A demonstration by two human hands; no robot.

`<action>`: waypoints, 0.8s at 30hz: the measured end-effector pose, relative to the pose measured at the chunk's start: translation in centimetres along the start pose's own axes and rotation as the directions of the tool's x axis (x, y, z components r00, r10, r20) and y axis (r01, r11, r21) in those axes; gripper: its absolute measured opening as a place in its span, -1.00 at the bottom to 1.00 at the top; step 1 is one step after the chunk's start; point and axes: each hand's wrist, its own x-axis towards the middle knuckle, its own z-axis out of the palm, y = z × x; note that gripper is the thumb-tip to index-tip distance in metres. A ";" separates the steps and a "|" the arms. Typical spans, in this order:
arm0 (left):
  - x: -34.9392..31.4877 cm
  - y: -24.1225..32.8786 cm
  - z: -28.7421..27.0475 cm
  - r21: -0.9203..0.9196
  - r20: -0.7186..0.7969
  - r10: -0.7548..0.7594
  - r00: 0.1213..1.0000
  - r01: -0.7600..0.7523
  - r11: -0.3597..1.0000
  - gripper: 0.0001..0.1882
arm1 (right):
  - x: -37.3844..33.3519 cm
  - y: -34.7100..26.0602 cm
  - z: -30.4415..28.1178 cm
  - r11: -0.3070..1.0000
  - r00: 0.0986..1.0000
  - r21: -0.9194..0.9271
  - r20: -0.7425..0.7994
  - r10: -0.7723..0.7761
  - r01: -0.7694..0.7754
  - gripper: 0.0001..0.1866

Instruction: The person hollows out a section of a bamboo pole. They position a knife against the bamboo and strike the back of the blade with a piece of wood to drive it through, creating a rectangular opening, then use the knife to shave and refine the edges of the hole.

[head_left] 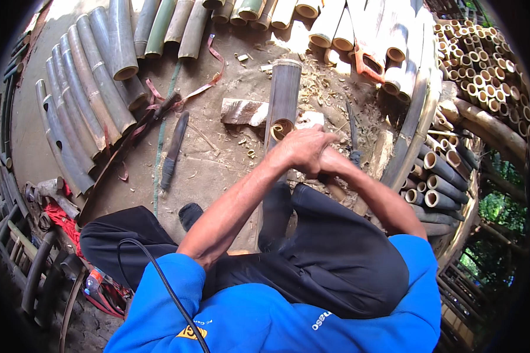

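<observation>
While your left hand (302, 147) and right hand (326, 160) meet just beside the bamboo (284, 91), whether they grasp anything impossible to tell from this angle, the dark grey-brown tube lies before you across a wood block (241, 111), pale-rimmed at its far end, a light curl (281, 127) showing nearer you.

Open ground (209, 179) lies left of the bamboo tube (285, 91), with a knife (174, 150) and pale block (240, 112) obstructing.

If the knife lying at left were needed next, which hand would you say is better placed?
Probably the left hand: the knife lies on that side, wrapped handle toward the person; the right forearm would likely cross the left.
</observation>
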 end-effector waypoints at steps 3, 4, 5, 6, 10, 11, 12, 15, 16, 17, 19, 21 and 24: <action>1.1 2.8 5.2 -0.250 -0.780 -0.131 0.611 -0.113 0.962 -0.03 | -0.9 0.5 -5.8 0.880 0.935 -0.321 0.059 -0.350 0.350 -0.43; 1.5 3.6 5.5 -0.281 -0.800 -0.153 0.580 -0.137 0.950 0.00 | -0.7 1.6 -5.8 0.884 0.939 -0.318 0.078 -0.336 0.343 -0.42; 1.2 4.0 5.8 -0.320 -0.811 -0.191 0.553 -0.146 0.936 0.02 | -0.6 2.3 -4.9 0.890 0.939 -0.299 0.103 -0.329 0.345 -0.42; 0.9 3.9 5.7 -0.326 -0.807 -0.197 0.556 -0.142 0.935 0.02 | -0.8 3.0 -4.2 0.892 0.939 -0.293 0.107 -0.327 0.344 -0.42; -0.4 2.6 4.5 -0.305 -0.623 -0.146 0.769 -0.067 0.950 0.06 | -1.0 3.0 -1.3 0.916 0.961 0.310 0.018 -0.274 0.255 -0.37; -0.9 2.3 4.1 -0.323 -0.523 -0.110 0.845 -0.077 0.943 0.06 | -1.6 2.7 -0.2 0.897 0.968 0.373 -0.021 -0.249 0.239 -0.37; -1.2 1.7 3.5 -0.317 -0.376 -0.117 0.919 -0.009 0.948 0.12 | -1.8 3.0 1.4 0.880 0.941 0.333 -0.103 -0.322 0.338 -0.43; -2.0 -0.4 0.7 -0.069 0.092 -0.012 0.996 0.019 0.997 -0.06 | 0.0 -1.4 5.7 0.698 0.949 0.648 -0.269 -0.163 0.303 -0.50; -2.2 -1.0 0.3 -0.039 0.163 0.004 0.987 0.003 0.999 -0.09 | 1.0 -3.7 7.3 0.559 0.945 0.774 -0.321 -0.060 0.299 -0.54; -3.5 -1.7 0.1 0.049 0.168 0.035 0.985 -0.044 0.998 -0.03 | 2.0 -6.0 8.5 0.395 0.936 0.867 -0.348 0.047 0.303 -0.57; -7.4 -0.1 -0.1 0.107 -0.476 0.150 0.866 -0.113 0.988 -0.09 | 1.6 -7.8 9.5 0.033 0.898 0.947 -0.314 0.307 0.319 -0.63; -12.8 3.6 0.2 -0.411 -0.439 -0.344 0.830 0.155 0.898 -0.09 | -0.4 -7.2 11.1 -0.731 0.983 0.659 -0.076 0.167 0.175 -0.64; -19.2 2.4 2.9 -0.309 -0.251 -0.535 0.807 0.457 0.834 -0.33 | -2.6 -10.6 9.2 -0.489 0.983 0.863 -0.046 0.178 0.129 -0.63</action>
